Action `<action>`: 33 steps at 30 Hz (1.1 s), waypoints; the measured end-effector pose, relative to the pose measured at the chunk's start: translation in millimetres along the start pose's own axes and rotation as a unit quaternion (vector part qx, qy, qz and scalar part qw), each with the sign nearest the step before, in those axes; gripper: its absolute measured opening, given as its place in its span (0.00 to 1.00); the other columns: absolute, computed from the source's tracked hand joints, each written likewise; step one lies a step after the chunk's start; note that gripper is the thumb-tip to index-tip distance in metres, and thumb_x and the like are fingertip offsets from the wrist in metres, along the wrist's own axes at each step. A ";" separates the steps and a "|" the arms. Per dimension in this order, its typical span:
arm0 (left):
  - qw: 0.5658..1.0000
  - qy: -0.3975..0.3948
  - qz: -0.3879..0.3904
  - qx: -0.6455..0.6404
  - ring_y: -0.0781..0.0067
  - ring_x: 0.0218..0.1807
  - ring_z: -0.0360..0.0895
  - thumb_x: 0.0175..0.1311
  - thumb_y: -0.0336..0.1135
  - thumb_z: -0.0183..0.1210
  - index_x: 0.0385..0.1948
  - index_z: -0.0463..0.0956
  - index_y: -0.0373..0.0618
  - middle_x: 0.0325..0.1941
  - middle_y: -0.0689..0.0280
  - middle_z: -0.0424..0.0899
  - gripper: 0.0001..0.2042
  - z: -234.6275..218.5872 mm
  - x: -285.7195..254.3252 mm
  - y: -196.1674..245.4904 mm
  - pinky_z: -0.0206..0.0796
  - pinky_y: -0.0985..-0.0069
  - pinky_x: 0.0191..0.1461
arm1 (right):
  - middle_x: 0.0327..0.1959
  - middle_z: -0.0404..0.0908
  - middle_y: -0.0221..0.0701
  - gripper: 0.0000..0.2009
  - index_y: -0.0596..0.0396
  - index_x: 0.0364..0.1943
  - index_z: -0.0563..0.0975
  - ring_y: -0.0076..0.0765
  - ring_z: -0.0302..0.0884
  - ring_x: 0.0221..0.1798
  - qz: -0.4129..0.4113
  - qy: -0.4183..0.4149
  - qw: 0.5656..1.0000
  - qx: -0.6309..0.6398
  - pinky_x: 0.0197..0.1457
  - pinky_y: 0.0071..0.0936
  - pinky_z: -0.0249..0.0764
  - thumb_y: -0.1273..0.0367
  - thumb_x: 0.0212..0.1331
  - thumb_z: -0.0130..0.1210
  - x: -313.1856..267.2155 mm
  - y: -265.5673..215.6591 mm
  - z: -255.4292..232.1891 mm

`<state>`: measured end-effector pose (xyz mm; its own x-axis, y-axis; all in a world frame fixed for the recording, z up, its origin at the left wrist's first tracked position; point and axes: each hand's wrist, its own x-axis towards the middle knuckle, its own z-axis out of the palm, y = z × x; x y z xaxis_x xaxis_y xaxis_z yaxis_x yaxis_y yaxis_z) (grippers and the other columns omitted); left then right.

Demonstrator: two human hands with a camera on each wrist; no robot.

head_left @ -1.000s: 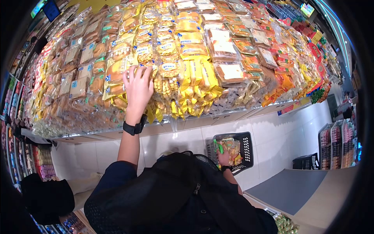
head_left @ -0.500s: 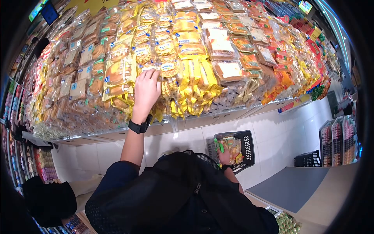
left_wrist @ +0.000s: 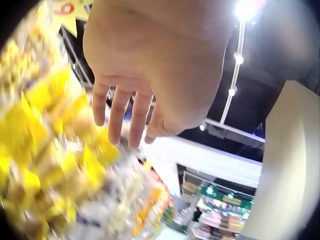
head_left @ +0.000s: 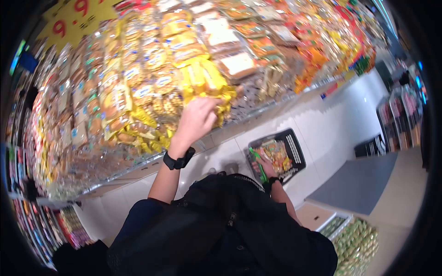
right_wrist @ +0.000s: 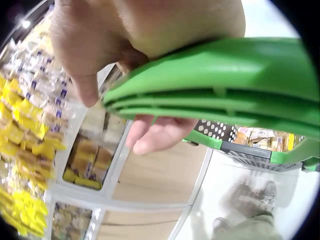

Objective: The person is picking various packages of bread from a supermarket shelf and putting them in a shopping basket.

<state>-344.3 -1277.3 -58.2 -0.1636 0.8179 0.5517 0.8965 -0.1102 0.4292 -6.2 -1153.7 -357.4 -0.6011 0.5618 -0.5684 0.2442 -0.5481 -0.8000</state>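
Note:
My left hand [head_left: 199, 118] is over the front edge of the yellow packets [head_left: 195, 76], fingers loosely extended. In the left wrist view the same hand [left_wrist: 150, 75] hangs with fingers apart and nothing in it, beside yellow packets [left_wrist: 22, 130]; contact with them cannot be told. Lower down, my right hand [head_left: 267, 169] holds the green handle [head_left: 258, 165] of a black basket [head_left: 298, 156]. In the right wrist view, the fingers of the right hand [right_wrist: 150, 30] are curled beneath the green handle [right_wrist: 200, 75]. Several bagged items [head_left: 276, 154] lie in the basket.
A long display of bagged breads [head_left: 69, 133] stretches across the front, its metal edge [head_left: 138, 164] above cabinets. Tiled floor [head_left: 322, 133] surrounds the basket. A grey-topped surface [head_left: 357, 181] and green packets [head_left: 357, 244] stand at right; a yellow price sign [head_left: 73, 23] is upper left.
My left hand has moved right along the display, from beside the nut-like packets to the plain yellow ones. The head view has tilted and turned. The right hand stays on the basket handle.

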 end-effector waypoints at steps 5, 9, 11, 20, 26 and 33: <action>0.884 -0.421 0.069 -0.189 0.52 0.56 0.77 0.61 0.30 0.54 0.55 0.75 0.43 0.53 0.55 0.81 0.19 163.6 -25.3 37.3 0.69 0.60 0.62 | 0.44 0.84 0.31 0.18 0.56 0.57 0.78 0.28 0.81 0.43 -0.095 -0.019 0.995 -0.030 0.51 0.25 0.74 0.62 0.69 0.52 14.1 16.1 -37.9; 0.862 -0.470 0.112 -0.154 0.49 0.65 0.69 0.60 0.30 0.57 0.66 0.66 0.45 0.66 0.57 0.72 0.28 268.2 -65.1 45.5 0.62 0.58 0.69 | 0.44 0.85 0.31 0.16 0.62 0.51 0.80 0.27 0.79 0.47 -0.074 -0.043 0.995 0.047 0.55 0.25 0.72 0.66 0.65 0.53 5.0 8.4 -46.2; 0.835 -0.517 0.124 -0.140 0.47 0.69 0.64 0.59 0.30 0.59 0.70 0.60 0.48 0.70 0.58 0.67 0.33 293.7 -71.4 51.6 0.59 0.56 0.70 | 0.43 0.85 0.31 0.14 0.63 0.49 0.80 0.26 0.79 0.47 -0.104 -0.050 0.993 0.037 0.55 0.25 0.71 0.69 0.64 0.54 5.9 19.5 -48.0; 0.771 -0.607 0.180 -0.068 0.52 0.64 0.72 0.63 0.44 0.54 0.62 0.69 0.46 0.61 0.56 0.77 0.25 366.6 -102.7 24.3 0.59 0.54 0.69 | 0.36 0.83 0.28 0.11 0.59 0.45 0.82 0.24 0.78 0.36 0.009 -0.018 0.989 0.145 0.41 0.24 0.73 0.69 0.64 0.52 43.8 146.3 -72.6; 0.716 -0.680 0.156 -0.020 0.53 0.46 0.83 0.61 0.42 0.55 0.41 0.84 0.50 0.41 0.58 0.86 0.13 370.0 -73.7 53.2 0.73 0.59 0.52 | 0.35 0.85 0.35 0.13 0.62 0.44 0.80 0.32 0.84 0.36 -0.119 0.048 0.990 -0.050 0.42 0.29 0.79 0.69 0.60 0.53 34.9 146.5 -119.0; 0.646 -0.739 0.192 0.011 0.51 0.36 0.84 0.53 0.48 0.60 0.31 0.85 0.50 0.30 0.54 0.85 0.14 410.6 -90.9 24.7 0.75 0.54 0.41 | 0.31 0.85 0.34 0.12 0.62 0.43 0.81 0.27 0.83 0.30 0.085 0.190 0.977 0.034 0.35 0.25 0.78 0.67 0.64 0.54 84.7 153.9 -178.4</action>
<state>-138.2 -1122.5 -391.4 0.6296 0.3807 -0.6772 0.7623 -0.4710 0.4439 116.3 -1079.9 -563.0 -0.2262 0.6415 -0.7330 0.2565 -0.6867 -0.6802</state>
